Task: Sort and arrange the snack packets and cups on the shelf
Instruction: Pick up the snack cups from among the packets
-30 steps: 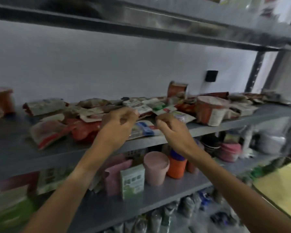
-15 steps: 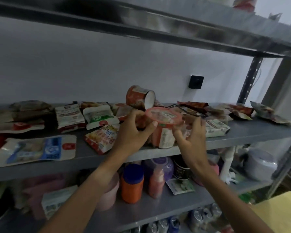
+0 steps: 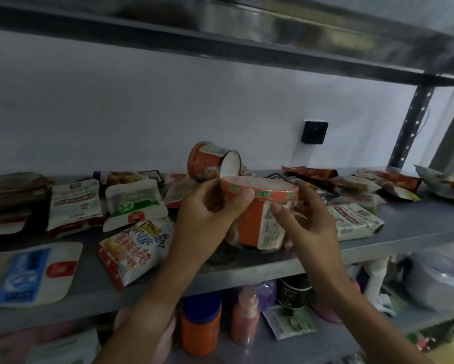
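An orange snack cup [image 3: 260,216] stands upright at the front of the grey metal shelf [image 3: 404,232], held from both sides. My left hand [image 3: 205,219] grips its rim from the left, thumb on the lid band. My right hand [image 3: 304,222] touches its right side and label. Behind it a second orange cup [image 3: 210,161] lies on its side, white bottom facing right. Snack packets are scattered on the shelf: a white and yellow one [image 3: 134,248] by my left wrist, a blue and white one [image 3: 29,274] at far left, a white one [image 3: 354,222] to the right.
More packets [image 3: 378,185] pile at the shelf's back right and several [image 3: 73,203] at the left. The shelf below holds an orange jar [image 3: 201,324], a pink bottle [image 3: 245,316] and a grey pot [image 3: 436,279]. An upper shelf [image 3: 247,32] runs overhead; a perforated post [image 3: 412,124] stands right.
One second ago both hands were among flat packets further left. They moved right and took hold of the orange cup, which now sits a little closer and larger in view.
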